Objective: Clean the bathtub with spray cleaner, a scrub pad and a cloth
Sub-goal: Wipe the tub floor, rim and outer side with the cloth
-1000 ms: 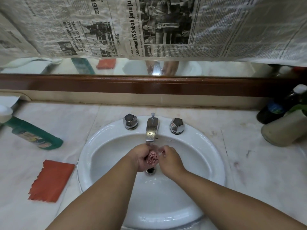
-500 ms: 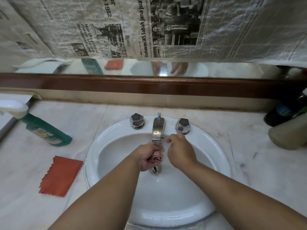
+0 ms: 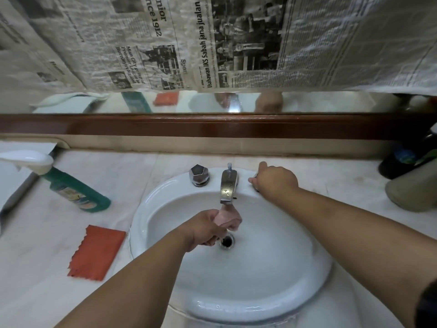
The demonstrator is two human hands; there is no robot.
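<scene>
Your left hand (image 3: 208,227) has its fingers clamped on the pink cloth (image 3: 223,215), under the spout (image 3: 228,185) and above the drain (image 3: 227,241). Your right hand (image 3: 275,179) curls its fingers over the right tap knob (image 3: 252,180), mostly hiding it. Spray bottle (image 3: 71,190) lies on the table (image 3: 35,268) at left, orange pad (image 3: 97,252) just beside the sink (image 3: 295,268).

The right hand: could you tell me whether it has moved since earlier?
Yes. The right hand went from beneath the faucet onto the right tap knob.

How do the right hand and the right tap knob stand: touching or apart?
Touching. Head view: the right hand curls its fingers over the right tap knob, hiding most of it.
</scene>
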